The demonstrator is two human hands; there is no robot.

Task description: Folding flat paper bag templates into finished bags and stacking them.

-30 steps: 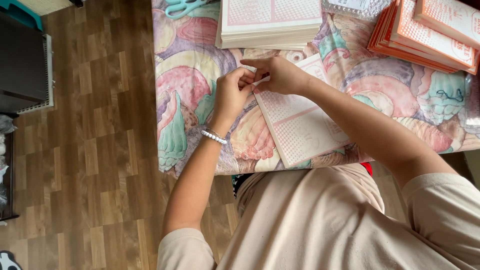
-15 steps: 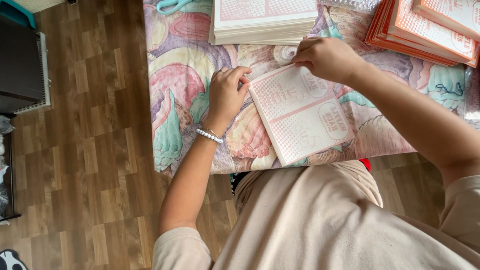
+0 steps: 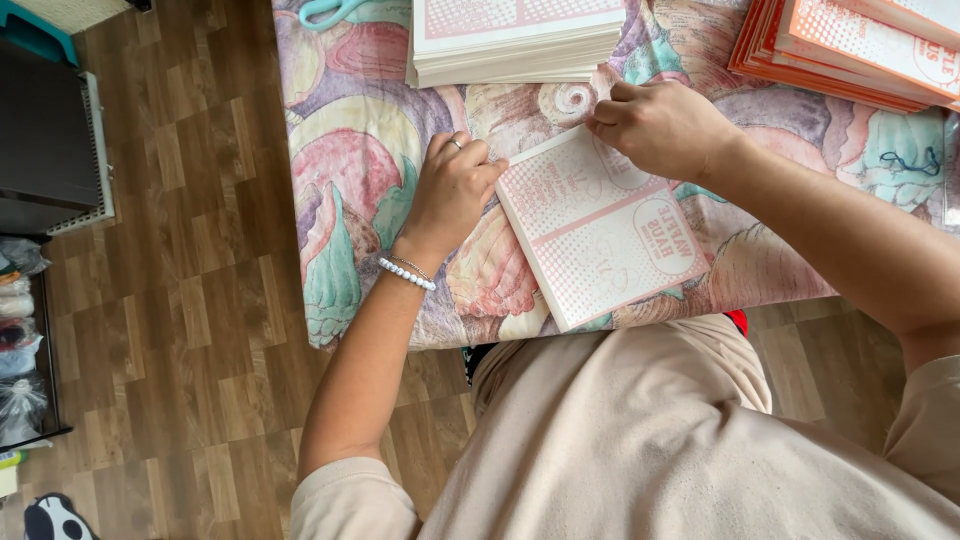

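A flat pink-and-white printed paper sheet [image 3: 600,235] lies tilted on a table covered with a pastel seashell-patterned cloth [image 3: 350,150]. My left hand [image 3: 452,190], with a bead bracelet at the wrist, rests with curled fingers against the sheet's left edge. My right hand [image 3: 655,125] presses down on the sheet's far upper corner, fingers pinched together there. Both hands touch the sheet; it stays flat on the cloth.
A thick stack of white-and-pink sheets [image 3: 515,40] sits just beyond the hands. A fanned stack of orange-edged sheets [image 3: 850,45] lies at the far right. A teal handle [image 3: 330,12] is at the top edge. Wooden floor and a dark shelf unit [image 3: 45,130] are left.
The sheet has come to lie flat and fully in view. My right hand moved right and away along its top edge, and my left hand slid to its left edge.
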